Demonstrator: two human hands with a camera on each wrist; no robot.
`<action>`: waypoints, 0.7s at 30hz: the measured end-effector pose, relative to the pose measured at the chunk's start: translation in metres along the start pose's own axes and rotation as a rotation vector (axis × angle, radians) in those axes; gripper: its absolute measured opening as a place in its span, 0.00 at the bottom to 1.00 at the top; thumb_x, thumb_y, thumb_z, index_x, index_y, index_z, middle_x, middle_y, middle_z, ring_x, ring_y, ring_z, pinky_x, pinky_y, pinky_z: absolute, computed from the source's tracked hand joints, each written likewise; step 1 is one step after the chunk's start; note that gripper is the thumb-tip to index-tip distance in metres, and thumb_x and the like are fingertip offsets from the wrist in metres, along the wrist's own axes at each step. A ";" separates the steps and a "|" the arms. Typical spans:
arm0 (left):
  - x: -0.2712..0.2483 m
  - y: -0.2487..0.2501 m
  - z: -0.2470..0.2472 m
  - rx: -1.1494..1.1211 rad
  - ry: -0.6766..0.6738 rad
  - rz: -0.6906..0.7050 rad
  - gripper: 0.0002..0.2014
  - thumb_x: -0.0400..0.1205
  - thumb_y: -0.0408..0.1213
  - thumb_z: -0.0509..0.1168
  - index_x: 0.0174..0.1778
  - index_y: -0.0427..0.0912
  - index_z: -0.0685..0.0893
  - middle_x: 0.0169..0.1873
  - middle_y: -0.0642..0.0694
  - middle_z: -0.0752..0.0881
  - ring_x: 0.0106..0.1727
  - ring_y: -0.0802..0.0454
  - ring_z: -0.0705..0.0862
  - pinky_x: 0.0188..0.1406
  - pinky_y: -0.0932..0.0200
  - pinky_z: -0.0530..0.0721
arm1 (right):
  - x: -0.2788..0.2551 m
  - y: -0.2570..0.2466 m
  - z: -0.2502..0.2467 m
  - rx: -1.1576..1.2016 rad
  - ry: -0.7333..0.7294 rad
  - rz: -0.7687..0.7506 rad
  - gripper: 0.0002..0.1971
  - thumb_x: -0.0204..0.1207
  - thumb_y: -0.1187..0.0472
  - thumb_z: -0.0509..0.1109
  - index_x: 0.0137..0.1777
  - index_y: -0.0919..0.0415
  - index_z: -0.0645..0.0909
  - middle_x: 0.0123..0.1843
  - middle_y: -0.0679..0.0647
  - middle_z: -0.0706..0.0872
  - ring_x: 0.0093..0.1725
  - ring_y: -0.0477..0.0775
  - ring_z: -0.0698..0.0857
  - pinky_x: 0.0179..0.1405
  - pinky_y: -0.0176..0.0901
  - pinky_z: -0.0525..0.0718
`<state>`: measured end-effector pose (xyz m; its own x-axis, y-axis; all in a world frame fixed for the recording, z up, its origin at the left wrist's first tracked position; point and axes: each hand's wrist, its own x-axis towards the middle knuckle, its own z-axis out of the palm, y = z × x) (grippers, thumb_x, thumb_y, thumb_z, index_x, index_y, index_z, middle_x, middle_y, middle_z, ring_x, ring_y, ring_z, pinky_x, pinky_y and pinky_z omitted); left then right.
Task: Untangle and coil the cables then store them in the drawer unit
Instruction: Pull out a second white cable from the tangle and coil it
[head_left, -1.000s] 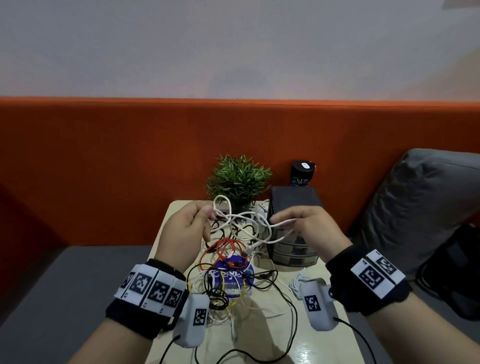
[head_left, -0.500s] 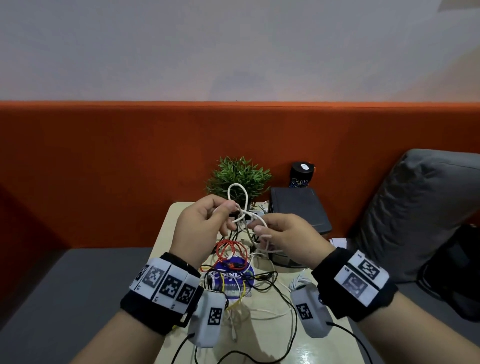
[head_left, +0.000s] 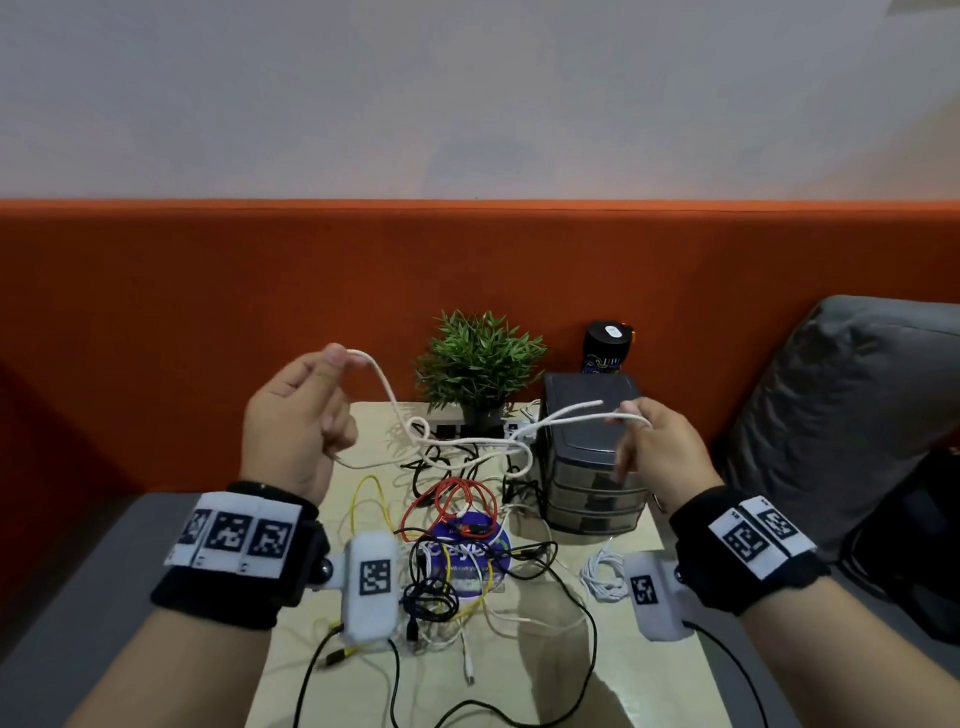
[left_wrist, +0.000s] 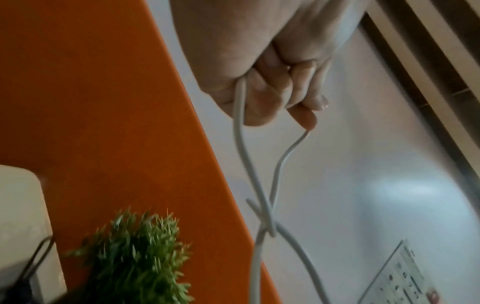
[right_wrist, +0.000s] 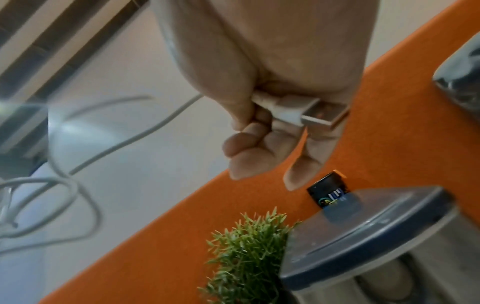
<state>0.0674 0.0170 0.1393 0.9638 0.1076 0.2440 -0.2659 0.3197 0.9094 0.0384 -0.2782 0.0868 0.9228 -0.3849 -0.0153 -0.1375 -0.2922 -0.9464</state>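
A white cable (head_left: 415, 431) stretches above the table between both hands, with a loose knot in its middle (left_wrist: 267, 218). My left hand (head_left: 298, 415) is raised at the left and pinches a loop of it (left_wrist: 240, 107). My right hand (head_left: 657, 447) holds the other end over the drawer unit (head_left: 592, 467), fingers curled round the white USB plug (right_wrist: 306, 111). The grey drawer unit stands at the table's right with its drawers closed. A tangle of red, yellow, black and white cables (head_left: 457, 540) lies on the table below the hands.
A small potted plant (head_left: 480, 364) and a black can (head_left: 608, 348) stand at the table's back edge. A white power strip (head_left: 467, 428) lies behind the tangle. A coiled white cable (head_left: 605, 574) lies by the drawer unit. A grey cushion (head_left: 852, 410) sits at the right.
My hands were close together at the knot and have pulled apart, the left up and leftward, the right to the right over the drawer unit. The white cable is now stretched out.
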 end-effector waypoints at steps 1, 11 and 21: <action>0.002 0.002 -0.002 0.021 0.016 0.019 0.11 0.76 0.44 0.66 0.33 0.44 0.88 0.13 0.53 0.64 0.15 0.58 0.59 0.18 0.65 0.56 | 0.000 0.003 -0.001 -0.030 -0.017 0.008 0.15 0.87 0.58 0.55 0.44 0.59 0.81 0.18 0.53 0.76 0.18 0.51 0.74 0.25 0.43 0.73; -0.013 -0.023 0.007 0.461 -0.264 0.071 0.12 0.81 0.31 0.64 0.33 0.44 0.87 0.27 0.54 0.83 0.33 0.56 0.78 0.36 0.69 0.78 | -0.018 -0.011 0.021 0.142 -0.311 0.000 0.10 0.81 0.70 0.61 0.50 0.58 0.82 0.29 0.54 0.71 0.26 0.49 0.70 0.23 0.35 0.68; -0.015 -0.062 -0.010 0.973 -0.134 -0.231 0.09 0.81 0.41 0.66 0.37 0.44 0.85 0.29 0.45 0.86 0.33 0.50 0.85 0.40 0.53 0.83 | -0.022 -0.036 0.018 0.161 -0.116 -0.358 0.10 0.85 0.62 0.60 0.45 0.59 0.82 0.32 0.51 0.75 0.35 0.51 0.72 0.36 0.37 0.72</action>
<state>0.0693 0.0049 0.0757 0.9999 0.0140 0.0084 0.0016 -0.5940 0.8044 0.0292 -0.2433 0.1152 0.9379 -0.1802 0.2964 0.2490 -0.2450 -0.9370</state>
